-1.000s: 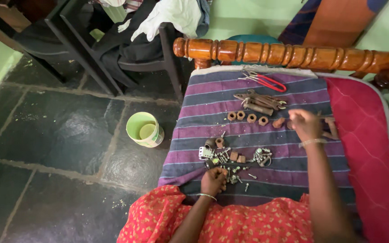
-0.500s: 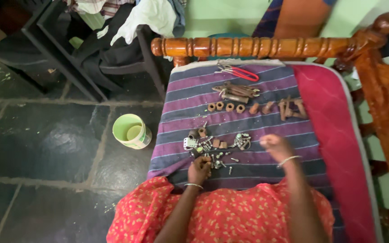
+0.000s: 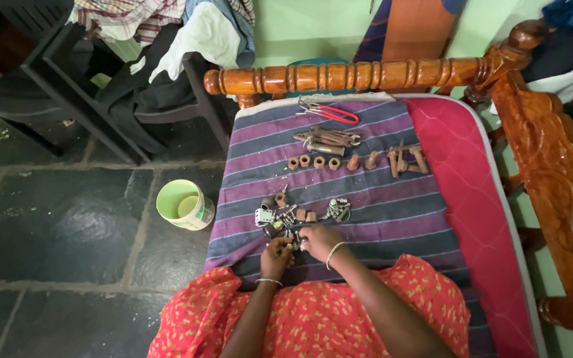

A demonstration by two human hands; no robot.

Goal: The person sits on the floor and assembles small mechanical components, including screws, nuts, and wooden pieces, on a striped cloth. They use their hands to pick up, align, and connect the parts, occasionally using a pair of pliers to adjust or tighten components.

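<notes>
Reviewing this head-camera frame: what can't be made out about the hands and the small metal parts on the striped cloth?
- Head view: the left hand and right hand curl over the small parts pile; their fingers hide any piece held.
- Head view: pile pieces are too small to identify singly.
- Head view: the rusty tools overlap, so their count is unclear.
- Head view: the striped cloth disappears under the person's lap.

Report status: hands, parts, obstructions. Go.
Left hand and right hand together on small metal parts, grip unclear. Rusty nuts and red-handled pliers beyond, untouched. Nothing blocking.

Home bedroom: carved wooden bed [image 3: 366, 76], clothes-draped chair [image 3: 167, 59].
</notes>
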